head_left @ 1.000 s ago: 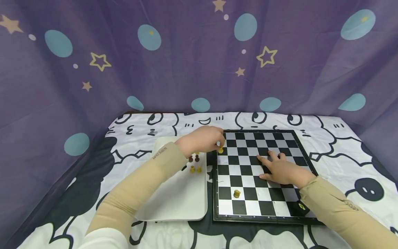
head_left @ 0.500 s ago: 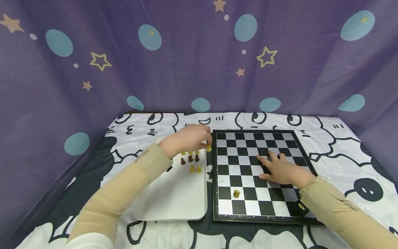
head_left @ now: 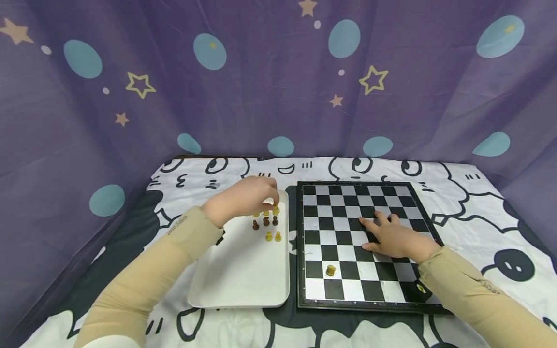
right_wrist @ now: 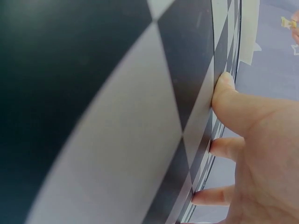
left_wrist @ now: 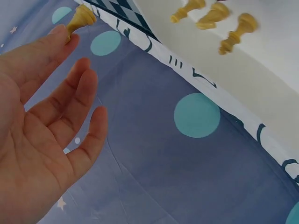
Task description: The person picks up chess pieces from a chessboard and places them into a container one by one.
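Note:
My left hand (head_left: pixel 245 195) is over the far right part of the white tray (head_left: pixel 239 285). Between thumb and index finger it pinches a yellow chess piece (left_wrist: pixel 83 17), base end outward; the other fingers are loosely bent. In the left wrist view the piece is apart from the tray. Inside the tray stand dark brown chess pieces (head_left: pixel 266 221) and other yellow ones (head_left: pixel 278 236), some partly hidden behind the hand in the head view. My right hand (head_left: pixel 391 237) rests on the chessboard (head_left: pixel 328 224) with fingers spread, holding nothing.
One yellow chess piece (head_left: pixel 330 270) is on the near left of the board. By the right cuff is a small yellow and black thing (head_left: pixel 420 288) of unclear kind. A patterned cloth (head_left: pixel 470 208) covers the table, and a purple curtain (head_left: pixel 261 96) hangs behind.
My left hand has moved left from the board's left edge to over the tray, carrying the yellow chess piece. The right hand stays in place on the board.

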The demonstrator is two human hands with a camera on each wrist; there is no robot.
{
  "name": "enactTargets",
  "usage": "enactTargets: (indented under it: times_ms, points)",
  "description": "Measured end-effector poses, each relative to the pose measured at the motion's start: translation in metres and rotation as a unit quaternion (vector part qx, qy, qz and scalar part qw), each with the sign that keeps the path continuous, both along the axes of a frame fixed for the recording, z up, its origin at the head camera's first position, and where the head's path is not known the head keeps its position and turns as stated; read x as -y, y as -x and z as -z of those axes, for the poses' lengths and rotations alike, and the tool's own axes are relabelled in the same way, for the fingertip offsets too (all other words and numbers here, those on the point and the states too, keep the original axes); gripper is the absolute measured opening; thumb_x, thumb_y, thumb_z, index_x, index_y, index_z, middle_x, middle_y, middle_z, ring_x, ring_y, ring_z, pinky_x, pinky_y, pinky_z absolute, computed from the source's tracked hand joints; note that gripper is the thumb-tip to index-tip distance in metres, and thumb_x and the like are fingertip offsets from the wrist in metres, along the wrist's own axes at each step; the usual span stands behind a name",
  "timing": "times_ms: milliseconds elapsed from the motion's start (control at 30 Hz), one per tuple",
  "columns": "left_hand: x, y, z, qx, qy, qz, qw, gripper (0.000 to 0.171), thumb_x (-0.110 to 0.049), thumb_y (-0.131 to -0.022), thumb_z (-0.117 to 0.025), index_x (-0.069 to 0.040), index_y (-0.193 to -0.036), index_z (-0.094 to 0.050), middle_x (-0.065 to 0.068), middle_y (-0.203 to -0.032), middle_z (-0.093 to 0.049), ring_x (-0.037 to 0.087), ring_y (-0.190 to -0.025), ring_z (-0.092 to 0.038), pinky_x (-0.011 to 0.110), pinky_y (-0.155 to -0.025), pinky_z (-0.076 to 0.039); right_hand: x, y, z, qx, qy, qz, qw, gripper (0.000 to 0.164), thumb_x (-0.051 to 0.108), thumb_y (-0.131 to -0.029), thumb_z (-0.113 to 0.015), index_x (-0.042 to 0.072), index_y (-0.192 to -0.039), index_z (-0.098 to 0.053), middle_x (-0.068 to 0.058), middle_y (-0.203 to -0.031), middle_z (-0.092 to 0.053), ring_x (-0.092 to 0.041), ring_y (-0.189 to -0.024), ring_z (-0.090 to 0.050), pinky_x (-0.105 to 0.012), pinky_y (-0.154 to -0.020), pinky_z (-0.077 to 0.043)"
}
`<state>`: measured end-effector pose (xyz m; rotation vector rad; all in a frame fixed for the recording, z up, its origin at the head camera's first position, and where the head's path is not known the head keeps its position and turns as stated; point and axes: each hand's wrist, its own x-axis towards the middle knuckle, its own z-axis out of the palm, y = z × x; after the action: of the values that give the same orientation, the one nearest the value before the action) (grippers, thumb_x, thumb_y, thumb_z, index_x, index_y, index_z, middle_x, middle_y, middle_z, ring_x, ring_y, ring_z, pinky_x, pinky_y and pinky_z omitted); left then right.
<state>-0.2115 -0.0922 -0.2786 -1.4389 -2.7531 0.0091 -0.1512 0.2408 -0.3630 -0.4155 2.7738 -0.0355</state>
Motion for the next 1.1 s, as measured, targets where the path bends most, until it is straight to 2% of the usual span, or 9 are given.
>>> enactTargets:
  times_ms: [200,400,600,700,867,1100]
  points:
    - [0.012,-0.002,0.007,-0.005,-0.007,-0.002,1.0,0.006,-0.013,-0.08,-0.075,-0.016,-0.085,-0.074,0.0,-0.086,-0.063,0.015,-0.077,-0.059,0.032,-0.071,-0.049,0.0,0.001,0.0,-0.002,0.002,-0.001,1.0,0.075,0.056,-0.088,-0.052,0.011,-0.145,-0.036,-0.035,-0.141,-0.028,-0.057,-0.118,-0.033,-0.065,-0.079,-0.045]
    - [0.021,-0.007,0.013,0.008,0.003,-0.016,0.9998,0.008,-0.013,-0.079,-0.076,-0.016,-0.086,-0.075,0.0,-0.087,-0.063,0.014,-0.076,-0.059,0.029,-0.07,-0.049,0.002,0.0,0.0,-0.001,0.006,-0.003,1.0,0.075,0.056,-0.088,-0.052,0.011,-0.146,-0.036,-0.035,-0.142,-0.027,-0.058,-0.119,-0.033,-0.064,-0.078,-0.046]
    - [0.03,-0.009,0.02,0.011,-0.001,-0.005,0.9999,0.007,-0.012,-0.078,-0.076,-0.017,-0.083,-0.075,0.002,-0.083,-0.063,0.013,-0.071,-0.057,0.027,-0.066,-0.048,0.003,0.0,-0.001,-0.007,0.007,-0.008,1.0,0.074,0.055,-0.088,-0.053,0.011,-0.145,-0.036,-0.035,-0.141,-0.028,-0.058,-0.119,-0.033,-0.065,-0.079,-0.045]
    - [0.034,-0.01,0.025,0.012,0.005,-0.01,0.9999,0.007,-0.013,-0.077,-0.076,-0.018,-0.082,-0.075,0.001,-0.083,-0.063,0.013,-0.072,-0.058,0.028,-0.067,-0.048,0.003,0.0,-0.002,-0.006,0.007,-0.008,1.0,0.074,0.055,-0.088,-0.053,0.011,-0.145,-0.036,-0.035,-0.141,-0.027,-0.059,-0.119,-0.032,-0.065,-0.079,-0.045]
    - [0.038,-0.01,0.034,0.018,0.016,-0.017,0.9996,0.006,-0.017,-0.077,-0.077,-0.018,-0.082,-0.075,0.0,-0.084,-0.063,0.014,-0.074,-0.06,0.029,-0.066,-0.049,0.001,-0.001,-0.002,-0.003,0.002,-0.003,1.0,0.076,0.057,-0.087,-0.053,0.011,-0.145,-0.036,-0.035,-0.141,-0.028,-0.059,-0.119,-0.032,-0.066,-0.079,-0.045]
    - [0.038,-0.012,0.039,0.032,0.019,-0.027,0.9989,0.006,-0.021,-0.076,-0.078,-0.019,-0.079,-0.074,-0.001,-0.084,-0.063,0.013,-0.073,-0.058,0.03,-0.065,-0.048,0.001,-0.001,-0.001,-0.001,0.003,-0.004,1.0,0.076,0.057,-0.087,-0.052,0.011,-0.145,-0.036,-0.035,-0.14,-0.029,-0.057,-0.116,-0.034,-0.064,-0.078,-0.046]
